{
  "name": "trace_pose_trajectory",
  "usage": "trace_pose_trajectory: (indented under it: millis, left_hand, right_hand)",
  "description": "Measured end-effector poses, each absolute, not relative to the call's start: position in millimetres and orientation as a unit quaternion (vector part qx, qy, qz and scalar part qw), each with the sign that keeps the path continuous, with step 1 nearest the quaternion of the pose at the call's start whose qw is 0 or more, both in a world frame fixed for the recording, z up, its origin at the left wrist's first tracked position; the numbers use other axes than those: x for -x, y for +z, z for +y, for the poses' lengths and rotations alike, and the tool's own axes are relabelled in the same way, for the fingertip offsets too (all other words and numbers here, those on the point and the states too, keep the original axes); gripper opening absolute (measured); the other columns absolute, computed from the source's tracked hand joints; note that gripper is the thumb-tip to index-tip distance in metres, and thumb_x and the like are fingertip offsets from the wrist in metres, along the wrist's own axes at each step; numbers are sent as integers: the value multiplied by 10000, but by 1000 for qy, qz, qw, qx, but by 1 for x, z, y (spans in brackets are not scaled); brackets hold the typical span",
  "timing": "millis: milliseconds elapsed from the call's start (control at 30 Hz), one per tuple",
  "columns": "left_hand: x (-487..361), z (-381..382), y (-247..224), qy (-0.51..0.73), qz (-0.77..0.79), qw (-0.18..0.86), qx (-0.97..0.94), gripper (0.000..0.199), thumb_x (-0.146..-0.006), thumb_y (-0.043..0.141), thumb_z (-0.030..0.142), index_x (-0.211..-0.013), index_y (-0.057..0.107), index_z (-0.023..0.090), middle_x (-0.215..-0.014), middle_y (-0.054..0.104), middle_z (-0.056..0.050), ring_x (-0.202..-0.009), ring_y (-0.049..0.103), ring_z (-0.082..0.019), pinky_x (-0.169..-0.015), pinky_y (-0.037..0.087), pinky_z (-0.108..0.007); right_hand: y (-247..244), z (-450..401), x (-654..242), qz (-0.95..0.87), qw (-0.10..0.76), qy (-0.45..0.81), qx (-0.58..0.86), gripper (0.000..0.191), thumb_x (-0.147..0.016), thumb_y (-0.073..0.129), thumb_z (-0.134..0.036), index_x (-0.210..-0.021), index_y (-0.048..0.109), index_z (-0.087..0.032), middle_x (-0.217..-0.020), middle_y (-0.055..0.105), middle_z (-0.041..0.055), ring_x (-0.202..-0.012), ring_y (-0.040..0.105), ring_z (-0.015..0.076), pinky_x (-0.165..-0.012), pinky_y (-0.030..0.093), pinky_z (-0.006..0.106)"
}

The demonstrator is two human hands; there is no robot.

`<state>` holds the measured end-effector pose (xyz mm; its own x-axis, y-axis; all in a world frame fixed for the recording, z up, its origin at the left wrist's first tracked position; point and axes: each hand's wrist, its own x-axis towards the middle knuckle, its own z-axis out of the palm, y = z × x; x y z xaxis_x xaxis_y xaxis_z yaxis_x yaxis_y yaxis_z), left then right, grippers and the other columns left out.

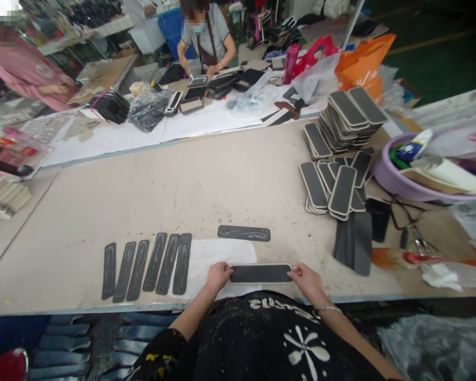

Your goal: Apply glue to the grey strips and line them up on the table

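Observation:
Between my two hands lies a dark strip with a pale border, partly over a white sheet near the table's front edge. My left hand pinches its left end, and my right hand pinches its right end. Just beyond it, a grey strip with shiny streaks lies crosswise. Several similar grey strips stand in a row to the left, their surfaces streaked with something glossy.
Stacks of pale-bordered strips and plain dark strips sit at right, beside a purple basin and a bottle. Across the table, a masked person works; another person in pink is far left.

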<state>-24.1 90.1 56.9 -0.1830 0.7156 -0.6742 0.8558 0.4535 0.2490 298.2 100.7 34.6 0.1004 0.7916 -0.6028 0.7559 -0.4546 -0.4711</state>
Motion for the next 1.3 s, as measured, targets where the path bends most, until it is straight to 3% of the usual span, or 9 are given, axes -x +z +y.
trace_pose_trajectory:
  millis: [700, 1300]
  left_hand:
    - [26, 95, 56, -99, 768, 392, -497, 124, -723, 582, 262, -682, 660, 174, -649, 675, -24, -699, 617, -158, -604, 372, -223]
    - [27, 94, 48, -105, 769, 387, -497, 141, -713, 590, 295, -711, 674, 181, -712, 702, -25, -740, 627, -159, -620, 383, -219]
  right_hand:
    - [37, 102, -293, -541, -2, 403, 738, 118, -794, 551, -330, -831, 530, -220, -753, 673, 6, -714, 604, 171, -652, 380, 266]
    - [39, 105, -289, -540, -11, 393, 745, 73, -788, 562, -274, -799, 530, -209, -678, 645, -10, -660, 580, 159, -603, 344, 253]
